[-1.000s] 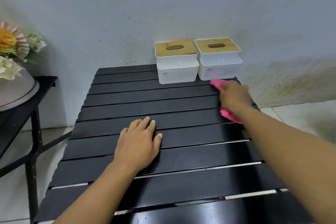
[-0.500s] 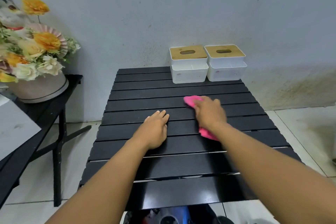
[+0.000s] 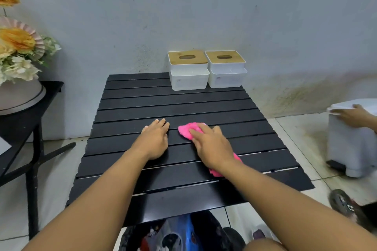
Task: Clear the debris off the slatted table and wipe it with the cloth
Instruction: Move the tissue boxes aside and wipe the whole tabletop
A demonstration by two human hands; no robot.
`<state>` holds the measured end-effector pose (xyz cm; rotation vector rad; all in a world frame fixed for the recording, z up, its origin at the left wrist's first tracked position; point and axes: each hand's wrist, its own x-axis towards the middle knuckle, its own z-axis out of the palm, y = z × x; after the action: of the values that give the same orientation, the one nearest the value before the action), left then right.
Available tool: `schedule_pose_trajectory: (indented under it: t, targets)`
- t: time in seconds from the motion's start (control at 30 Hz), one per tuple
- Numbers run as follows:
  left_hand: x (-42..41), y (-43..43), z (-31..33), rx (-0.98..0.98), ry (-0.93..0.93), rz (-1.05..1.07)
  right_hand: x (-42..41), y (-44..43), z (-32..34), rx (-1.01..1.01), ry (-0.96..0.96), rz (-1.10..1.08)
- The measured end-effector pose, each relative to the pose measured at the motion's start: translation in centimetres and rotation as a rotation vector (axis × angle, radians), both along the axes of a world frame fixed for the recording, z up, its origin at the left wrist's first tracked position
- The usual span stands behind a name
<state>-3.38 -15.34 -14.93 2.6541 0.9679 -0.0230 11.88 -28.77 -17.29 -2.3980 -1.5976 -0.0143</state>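
**A:** Your left hand is down flat on the black slatted table, palm to the slats. The fingers are straight and close together, gripping nothing.

**B:** Just to its right, your right hand is pressing on the pink cloth. Your fingers lie out across it rather than curling round it, so that's a flat press, not a grab.

**A:** The cloth is pinned to the slats under that palm. One end pokes out past your fingertips on the wall side, and the other shows beside your wrist, on the side nearer you.

**B:** Your hands are near each other but not touching, with a strip of bare slat between them.

**A:** Beyond both hands, at the table's far edge against the wall, are two white tissue boxes with wooden lids. The left box and the right box sit side by side. I can't tell whether they touch.

**B:** Well off to the left of your left hand there's a flower arrangement in a pale pot, on a black side table.

**A:** Well to the right of your right hand, down on the tiled floor, stands a white pedal bin. Another person's hand rests on its lid.
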Motion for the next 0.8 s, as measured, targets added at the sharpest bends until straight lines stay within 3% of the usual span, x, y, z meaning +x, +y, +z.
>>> schedule_pose_trajectory:
  t: [0.07, 0.2, 0.3, 0.4, 0.6, 0.8]
  targets:
    - [0.1, 0.0, -0.1, -0.006, 0.011, -0.005, 2.1, -0.8, 0.6, 0.026, 0.048, -0.051]
    - [0.6, -0.1, -0.7, 0.042, 0.054, -0.013, 9.7, -4.7, 0.7, 0.009, 0.065, -0.442]
    - [1.5, -0.9, -1.1, 0.108, 0.118, -0.076, 12.4, -8.0, 1.2, 0.069, 0.133, -0.621]
    - [2.6, -1.6, -1.4, 0.15, 0.138, -0.107, 10.6, -9.2, 1.1, 0.042, 0.106, -0.579]
    - [2.4, -2.0, -1.6, 0.106, 0.153, -0.08, 3.5, -14.3, 0.2, -0.011, -0.023, -0.232]
    - [-1.5, -3.4, 0.3, 0.072, 0.227, -0.042, 10.1, -19.3, 0.6, 0.128, 0.239, -0.68]
